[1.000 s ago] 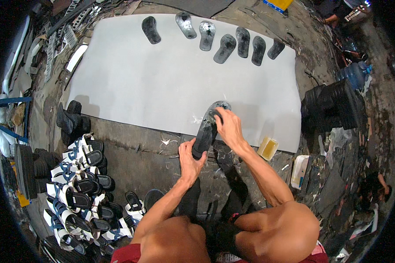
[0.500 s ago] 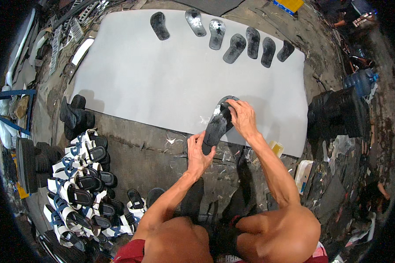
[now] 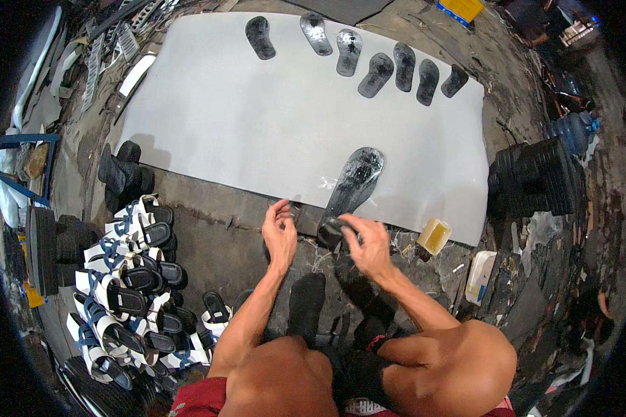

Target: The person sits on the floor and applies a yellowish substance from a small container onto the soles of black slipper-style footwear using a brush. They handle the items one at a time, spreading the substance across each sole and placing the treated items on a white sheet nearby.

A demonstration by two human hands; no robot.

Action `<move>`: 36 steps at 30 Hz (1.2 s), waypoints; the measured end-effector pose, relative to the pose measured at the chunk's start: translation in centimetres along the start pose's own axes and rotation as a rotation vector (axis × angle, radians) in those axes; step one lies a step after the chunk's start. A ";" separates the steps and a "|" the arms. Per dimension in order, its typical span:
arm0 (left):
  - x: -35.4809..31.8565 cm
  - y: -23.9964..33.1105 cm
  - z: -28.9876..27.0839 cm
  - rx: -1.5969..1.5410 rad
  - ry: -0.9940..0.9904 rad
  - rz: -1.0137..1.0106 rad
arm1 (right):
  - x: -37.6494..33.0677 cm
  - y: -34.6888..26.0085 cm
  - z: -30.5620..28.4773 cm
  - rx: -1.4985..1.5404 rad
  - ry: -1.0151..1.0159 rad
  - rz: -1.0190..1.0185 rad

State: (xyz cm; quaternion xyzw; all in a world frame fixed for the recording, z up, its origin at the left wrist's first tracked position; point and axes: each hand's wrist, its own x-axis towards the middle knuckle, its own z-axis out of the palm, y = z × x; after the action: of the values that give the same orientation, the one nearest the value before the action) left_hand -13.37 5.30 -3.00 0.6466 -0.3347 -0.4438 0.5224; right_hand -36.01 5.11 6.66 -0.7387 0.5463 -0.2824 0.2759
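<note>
A black shoe sole (image 3: 358, 177) lies aslant across the front edge of the pale grey sheet (image 3: 243, 118), its wide end on the sheet and its narrow end over the edge. Wet-looking glossy streaks cover the wide part. My right hand (image 3: 370, 243) is at the narrow end, thumb and fingers pinched around something small and dark that I cannot make out. To the left of the sole, my left hand (image 3: 279, 233) is off it, fingers loosely bent and apart, holding nothing. Several more black soles (image 3: 379, 75) lie along the sheet's far side, some with shiny patches.
Many white and black sandals (image 3: 125, 299) are heaped at left. Black stacked soles (image 3: 539, 181) stand at right, with others (image 3: 122, 177) by the sheet's left corner. A yellowish container (image 3: 435, 236) sits at the front right edge, near a white container (image 3: 480, 278).
My left hand has let go of the sole and drawn left. My right hand has moved from its wide end down to the narrow end. The glossy streaks are spread wider.
</note>
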 end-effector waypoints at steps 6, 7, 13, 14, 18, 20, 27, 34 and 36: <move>1.8 3.4 4.0 0.178 -0.337 0.126 | 1.3 -3.6 -5.6 0.204 0.123 0.267; 1.3 4.3 5.1 0.302 -0.421 0.223 | 1.1 -3.5 -6.4 0.212 0.124 0.301; 1.7 3.8 5.8 0.507 -0.425 0.278 | 2.3 -5.8 -8.3 0.197 0.200 0.230; 1.9 4.4 5.9 0.484 -0.430 0.196 | 2.4 -5.2 -8.5 0.190 0.227 0.216; 0.4 5.1 6.1 0.693 -0.425 0.407 | 3.8 -4.1 -9.0 0.218 0.273 0.228; -0.3 4.6 6.5 0.703 -0.409 0.415 | 4.4 -3.7 -8.7 0.226 0.273 0.234; 4.0 5.1 3.7 0.692 -0.237 0.460 | 5.8 -3.0 -7.9 0.154 0.267 0.292; 10.1 3.1 -2.5 0.743 0.023 0.423 | 7.2 1.6 -3.4 0.012 0.131 0.378; 10.0 3.2 -2.0 0.697 0.002 0.374 | 7.3 3.3 -2.7 0.008 0.142 0.366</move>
State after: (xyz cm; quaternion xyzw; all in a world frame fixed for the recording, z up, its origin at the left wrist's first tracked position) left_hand -7.59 -3.60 -1.98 0.7133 -0.5769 -0.2002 0.3439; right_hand -38.29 -2.99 6.97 -0.6041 0.6885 -0.2810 0.2865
